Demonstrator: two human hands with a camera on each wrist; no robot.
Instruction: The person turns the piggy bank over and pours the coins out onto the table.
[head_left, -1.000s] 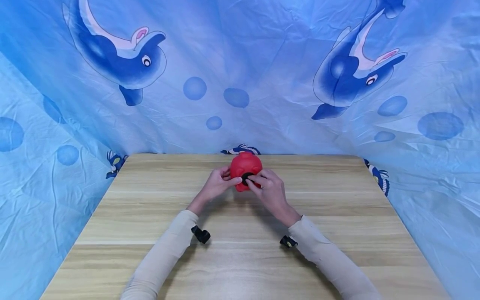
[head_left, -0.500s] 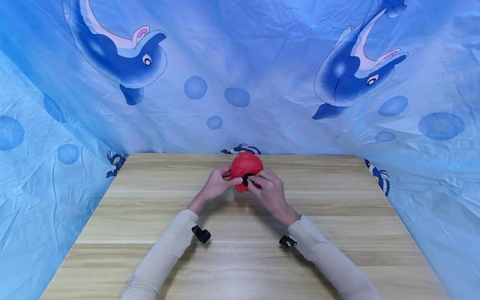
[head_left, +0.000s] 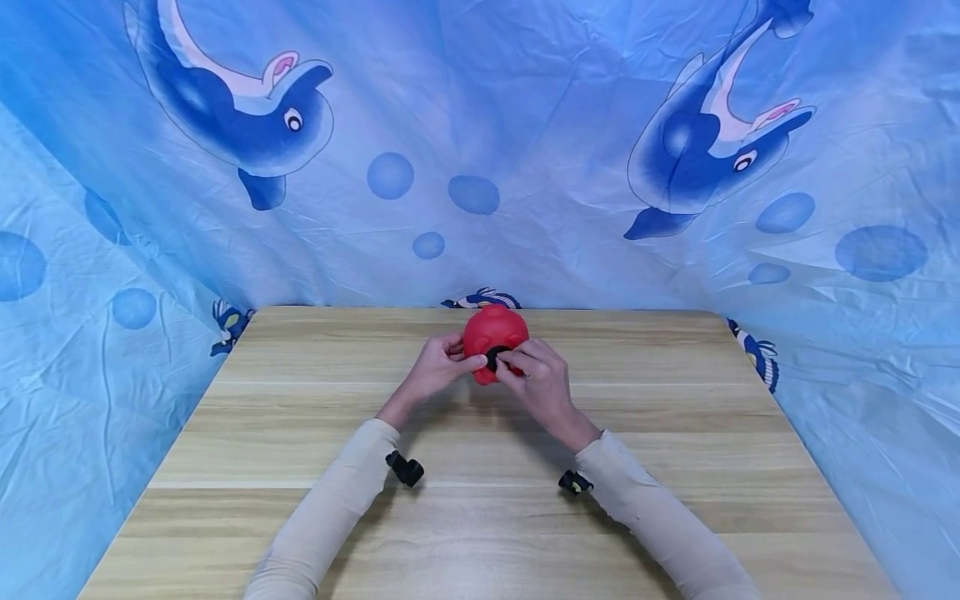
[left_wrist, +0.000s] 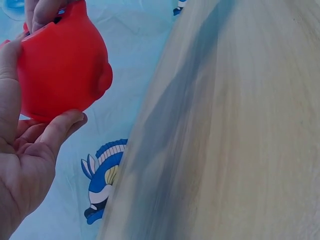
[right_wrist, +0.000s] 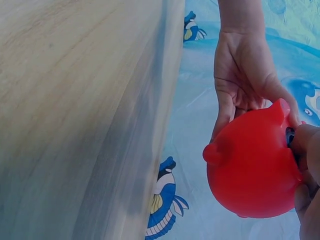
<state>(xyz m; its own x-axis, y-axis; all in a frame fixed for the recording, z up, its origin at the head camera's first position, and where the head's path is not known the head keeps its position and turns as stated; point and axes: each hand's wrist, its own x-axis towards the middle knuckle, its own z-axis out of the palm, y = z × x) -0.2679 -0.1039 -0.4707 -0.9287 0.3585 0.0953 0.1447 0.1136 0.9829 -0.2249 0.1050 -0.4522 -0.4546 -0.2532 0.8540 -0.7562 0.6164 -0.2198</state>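
Observation:
A round red piggy bank (head_left: 495,328) with stubby bumps is held up over the far part of the table. My left hand (head_left: 437,364) grips it from the left side, thumb near the black plug (head_left: 492,358) set in the face toward me. At that plug, the thumb and fingertips of my right hand (head_left: 542,379) pinch, covering part of it. The left wrist view has the piggy bank (left_wrist: 65,65) resting between the thumb and fingers of the left hand (left_wrist: 30,170). From the right wrist view, the piggy bank (right_wrist: 255,162) hides some left fingers, and the right hand (right_wrist: 311,155) shows at the edge.
Below lies a wood-grain table (head_left: 480,517), whose far edge runs just behind the piggy bank. A blue curtain (head_left: 525,100) printed with dolphins hangs behind and at both sides. Small black wrist cameras (head_left: 406,469) sit on the sleeves.
The piggy bank has shifted very slightly to the right. Both hands keep their hold in nearly the same place.

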